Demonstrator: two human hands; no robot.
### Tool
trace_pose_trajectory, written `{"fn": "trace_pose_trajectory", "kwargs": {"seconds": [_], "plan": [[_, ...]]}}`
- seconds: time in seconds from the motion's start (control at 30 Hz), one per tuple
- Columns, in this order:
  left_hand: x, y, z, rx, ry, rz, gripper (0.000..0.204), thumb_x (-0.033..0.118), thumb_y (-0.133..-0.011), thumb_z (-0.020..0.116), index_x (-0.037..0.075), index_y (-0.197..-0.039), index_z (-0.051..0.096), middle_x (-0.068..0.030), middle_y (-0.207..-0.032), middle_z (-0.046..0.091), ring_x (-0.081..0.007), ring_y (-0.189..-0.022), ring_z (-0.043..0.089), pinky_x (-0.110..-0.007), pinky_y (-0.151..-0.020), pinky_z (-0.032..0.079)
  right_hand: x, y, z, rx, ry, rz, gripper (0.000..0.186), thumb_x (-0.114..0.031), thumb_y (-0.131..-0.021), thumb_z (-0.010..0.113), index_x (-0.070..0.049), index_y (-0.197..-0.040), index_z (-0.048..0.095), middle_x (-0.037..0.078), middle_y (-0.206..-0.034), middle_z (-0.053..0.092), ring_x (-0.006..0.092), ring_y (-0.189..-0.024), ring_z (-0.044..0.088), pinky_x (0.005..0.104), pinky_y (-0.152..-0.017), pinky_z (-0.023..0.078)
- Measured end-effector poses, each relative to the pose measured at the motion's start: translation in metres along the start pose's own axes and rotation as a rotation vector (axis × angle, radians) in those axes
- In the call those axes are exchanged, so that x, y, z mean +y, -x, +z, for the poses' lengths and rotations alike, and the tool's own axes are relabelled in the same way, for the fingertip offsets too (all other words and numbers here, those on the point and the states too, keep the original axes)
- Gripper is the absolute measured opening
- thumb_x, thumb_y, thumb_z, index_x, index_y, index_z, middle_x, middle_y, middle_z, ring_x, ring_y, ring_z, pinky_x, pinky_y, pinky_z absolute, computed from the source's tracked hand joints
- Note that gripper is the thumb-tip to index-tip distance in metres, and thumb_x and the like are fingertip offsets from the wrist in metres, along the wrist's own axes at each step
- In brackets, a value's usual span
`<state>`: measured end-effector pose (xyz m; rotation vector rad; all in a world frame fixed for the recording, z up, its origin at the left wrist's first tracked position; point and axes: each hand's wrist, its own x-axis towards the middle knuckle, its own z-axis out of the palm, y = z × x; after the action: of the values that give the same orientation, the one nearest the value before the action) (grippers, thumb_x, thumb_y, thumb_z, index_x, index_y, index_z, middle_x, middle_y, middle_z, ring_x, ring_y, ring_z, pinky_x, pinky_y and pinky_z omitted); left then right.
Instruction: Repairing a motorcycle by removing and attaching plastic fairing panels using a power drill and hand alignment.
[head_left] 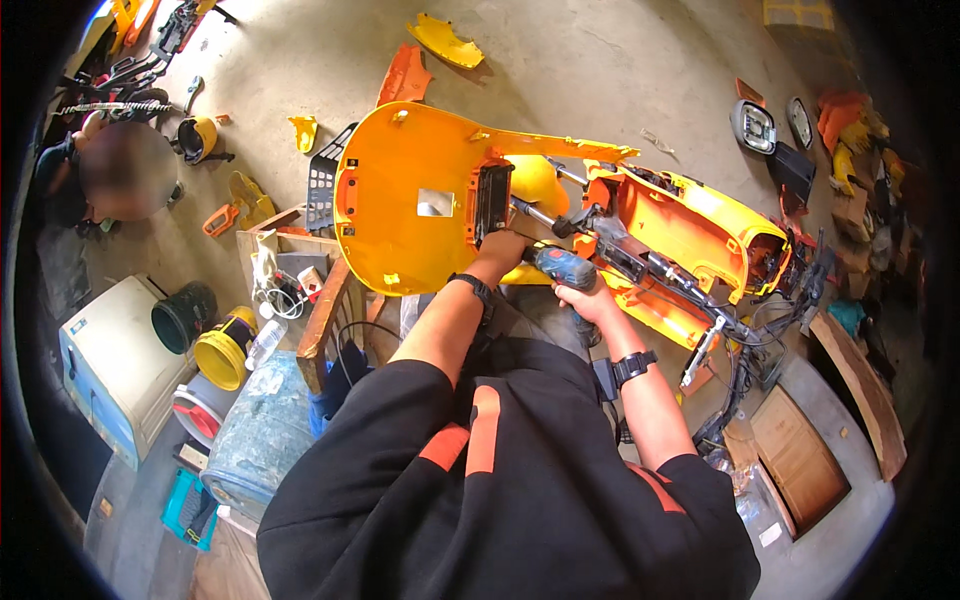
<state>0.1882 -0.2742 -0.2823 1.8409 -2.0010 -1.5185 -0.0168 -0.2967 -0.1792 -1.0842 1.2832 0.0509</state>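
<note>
My right hand point(583, 298) grips a blue cordless drill point(565, 267), whose nose points left toward my left hand. Curled fingers of my left hand point(503, 250) are at the lower end of a black slotted part point(491, 203); what they hold is hidden. That part sits in a large yellow scooter body panel point(395, 215) with a rounded left end. Just right of the drill stands more of the scooter: a metal tube point(533, 212), a dark box-like unit point(617, 250) and an orange-yellow body shell point(683, 225), with its hollow inner side showing.
Yellow panel pieces point(445, 42) lie on the concrete floor beyond. To the left are a wooden frame point(322, 325), a blue drum point(265, 425), a yellow bucket point(226, 348) and a white-and-blue box point(120, 355). Another person point(60, 185) is at far left. Headlamps point(753, 127) lie at right.
</note>
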Motion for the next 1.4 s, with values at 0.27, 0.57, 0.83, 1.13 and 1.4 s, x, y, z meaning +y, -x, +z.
{"fn": "trace_pose_trajectory", "kwargs": {"seconds": [0.27,0.57,0.83,1.13,1.4], "plan": [[0.011,0.033,-0.052,-0.001,0.007,-0.029,0.029,0.022,-0.085,0.050,0.004,-0.080,0.071,-0.0190,-0.085,0.069,-0.0349,-0.083,0.068,-0.044,-0.074,0.054,-0.044,0.018,-0.010,-0.006,-0.204,-0.066,0.029,-0.008,-0.078,0.064,0.001,-0.105,0.061,0.006,-0.082,0.067,0.0136,-0.063,0.063,0.0292,-0.059,0.052],[0.004,0.122,-0.183,0.294,0.993,-0.356,0.038,0.029,-0.089,0.049,-0.004,-0.074,0.062,-0.0141,-0.061,0.059,-0.0224,-0.061,0.060,-0.037,-0.061,0.048,-0.092,-0.102,0.023,0.073,-0.386,0.017,0.020,-0.017,-0.082,0.063,0.001,-0.090,0.067,0.006,-0.074,0.066,0.0139,-0.059,0.061,0.0286,-0.057,0.050],[-0.018,0.185,-0.255,0.707,1.632,-0.035,0.031,0.021,-0.102,0.044,-0.002,-0.119,0.054,0.0036,-0.061,0.042,-0.0066,-0.053,0.041,-0.021,-0.050,0.034,-0.073,-0.133,0.030,0.056,-0.307,0.057,0.016,-0.017,-0.080,0.064,-0.002,-0.084,0.067,0.005,-0.071,0.066,0.0138,-0.058,0.061,0.0284,-0.055,0.048],[-0.056,0.184,-0.244,1.020,0.459,-0.554,0.036,0.035,-0.091,0.061,0.000,-0.087,0.066,-0.0141,-0.075,0.067,-0.0226,-0.061,0.063,-0.033,-0.063,0.050,-0.068,-0.133,0.029,0.058,-0.356,0.031,0.020,-0.018,-0.080,0.064,-0.003,-0.093,0.065,0.006,-0.073,0.065,0.0148,-0.060,0.061,0.0283,-0.057,0.048],[-0.057,0.179,-0.229,0.765,0.063,-0.735,0.049,0.054,-0.086,0.056,0.010,-0.103,0.069,-0.0182,-0.094,0.068,-0.0351,-0.092,0.065,-0.044,-0.081,0.050,-0.055,-0.127,0.029,0.068,-0.437,0.044,0.023,-0.020,-0.082,0.065,-0.001,-0.095,0.064,0.008,-0.075,0.066,0.0158,-0.061,0.062,0.0287,-0.059,0.049]]}}
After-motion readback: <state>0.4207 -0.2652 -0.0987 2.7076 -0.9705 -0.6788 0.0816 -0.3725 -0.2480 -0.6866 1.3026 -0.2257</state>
